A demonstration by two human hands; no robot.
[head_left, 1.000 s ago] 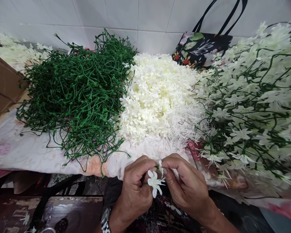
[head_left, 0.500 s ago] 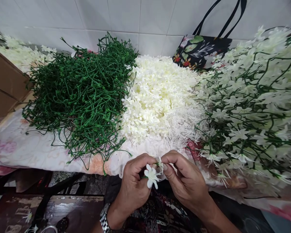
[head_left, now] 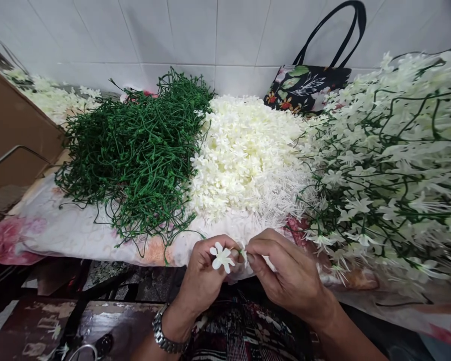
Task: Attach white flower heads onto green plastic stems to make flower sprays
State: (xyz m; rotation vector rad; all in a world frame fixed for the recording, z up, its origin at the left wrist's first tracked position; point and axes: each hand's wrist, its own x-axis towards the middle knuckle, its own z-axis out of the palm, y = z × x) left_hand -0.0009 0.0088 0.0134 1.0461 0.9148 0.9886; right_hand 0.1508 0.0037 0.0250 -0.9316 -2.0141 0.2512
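My left hand is closed around an artificial flower stem, with one white flower standing out over its fingers. The stem's green tip pokes out between both hands. Thumb and forefinger of my right hand are pinched together right at that tip; whatever small piece they hold is too hidden to name. Ahead of my hands lie a heap of white flower heads and, at its near right edge, thin white stamens. Left of these is a tangled pile of green plastic stems.
Assembled white flowers on stems are heaped at the right. A floral bag leans on the tiled wall. A cardboard box stands at far left. The floral cloth ends just before me, above a worn brown wooden surface.
The white flower in my left hand has turned to face up and shifted left. A white piece seen at the stem tip between my fingers no longer shows. The view has tilted slightly.
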